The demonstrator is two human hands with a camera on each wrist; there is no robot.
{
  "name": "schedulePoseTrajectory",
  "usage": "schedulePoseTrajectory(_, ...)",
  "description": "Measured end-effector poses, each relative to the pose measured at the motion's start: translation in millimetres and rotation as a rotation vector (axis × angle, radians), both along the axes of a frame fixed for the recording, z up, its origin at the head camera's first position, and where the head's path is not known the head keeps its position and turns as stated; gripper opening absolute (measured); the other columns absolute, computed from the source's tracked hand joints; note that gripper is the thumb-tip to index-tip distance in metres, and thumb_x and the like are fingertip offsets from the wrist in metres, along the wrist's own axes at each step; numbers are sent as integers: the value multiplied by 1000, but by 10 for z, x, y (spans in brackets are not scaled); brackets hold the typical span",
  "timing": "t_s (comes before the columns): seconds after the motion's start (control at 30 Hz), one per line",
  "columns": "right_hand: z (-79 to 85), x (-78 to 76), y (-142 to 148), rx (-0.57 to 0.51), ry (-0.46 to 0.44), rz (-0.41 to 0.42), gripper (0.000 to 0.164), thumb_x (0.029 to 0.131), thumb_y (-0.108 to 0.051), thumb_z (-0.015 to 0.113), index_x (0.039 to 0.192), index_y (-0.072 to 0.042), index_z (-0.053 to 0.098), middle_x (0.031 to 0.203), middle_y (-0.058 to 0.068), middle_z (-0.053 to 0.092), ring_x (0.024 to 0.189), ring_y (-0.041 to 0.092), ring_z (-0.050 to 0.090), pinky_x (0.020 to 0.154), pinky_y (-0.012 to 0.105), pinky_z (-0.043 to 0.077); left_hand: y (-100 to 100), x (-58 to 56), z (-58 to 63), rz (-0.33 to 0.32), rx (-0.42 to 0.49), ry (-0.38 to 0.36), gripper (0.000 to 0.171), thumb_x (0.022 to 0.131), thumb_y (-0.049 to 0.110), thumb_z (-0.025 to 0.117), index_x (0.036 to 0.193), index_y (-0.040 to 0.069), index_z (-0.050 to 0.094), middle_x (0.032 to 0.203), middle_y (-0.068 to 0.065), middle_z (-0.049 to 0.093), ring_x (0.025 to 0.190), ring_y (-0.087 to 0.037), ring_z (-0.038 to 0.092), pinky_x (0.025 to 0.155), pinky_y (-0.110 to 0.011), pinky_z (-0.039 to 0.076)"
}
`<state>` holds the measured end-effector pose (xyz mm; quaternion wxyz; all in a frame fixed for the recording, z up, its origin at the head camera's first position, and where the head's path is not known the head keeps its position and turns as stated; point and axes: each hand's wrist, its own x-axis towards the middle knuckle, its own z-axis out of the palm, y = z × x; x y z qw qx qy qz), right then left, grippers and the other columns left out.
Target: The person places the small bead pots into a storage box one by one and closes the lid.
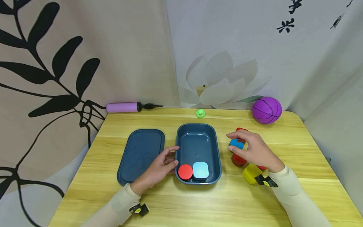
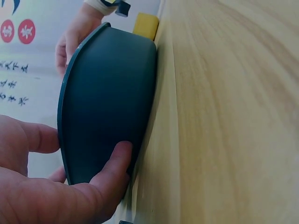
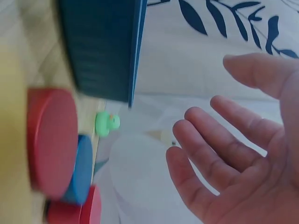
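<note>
A dark blue rectangular container (image 1: 198,138) sits in the middle of the table. Inside its near end are a round red block (image 1: 185,172) and a light blue square block (image 1: 200,170). My left hand (image 1: 162,167) touches the container's left side; in the left wrist view its thumb presses the outer wall (image 2: 107,93). To the right, my right hand (image 1: 252,148) hovers with spread fingers and an empty palm. Below it are a blue round block (image 1: 236,143), a red round block (image 1: 239,160) and a yellow block (image 1: 251,174). More red pieces are partly hidden by the hand.
A dark blue lid (image 1: 141,154) lies left of the container, partly under the left forearm. Along the back edge are a purple pump (image 1: 122,107), a green toy duck (image 1: 200,113) and a purple ball (image 1: 267,110). Printed cloth hangs behind the table.
</note>
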<state>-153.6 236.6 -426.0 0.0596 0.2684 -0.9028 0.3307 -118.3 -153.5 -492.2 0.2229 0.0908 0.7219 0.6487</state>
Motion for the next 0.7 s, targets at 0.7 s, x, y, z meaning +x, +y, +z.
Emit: schedulePoseTrajectory(0.7,-314,258,747,45,-98,-221,38,98,-24,78,133,-12,71,131,8,73,116,33,69,97,25,57,-15,13,4,2,3,-2,58,109,14,58,163,17,38,158,-23,44,137,-40,57,95,-42,62)
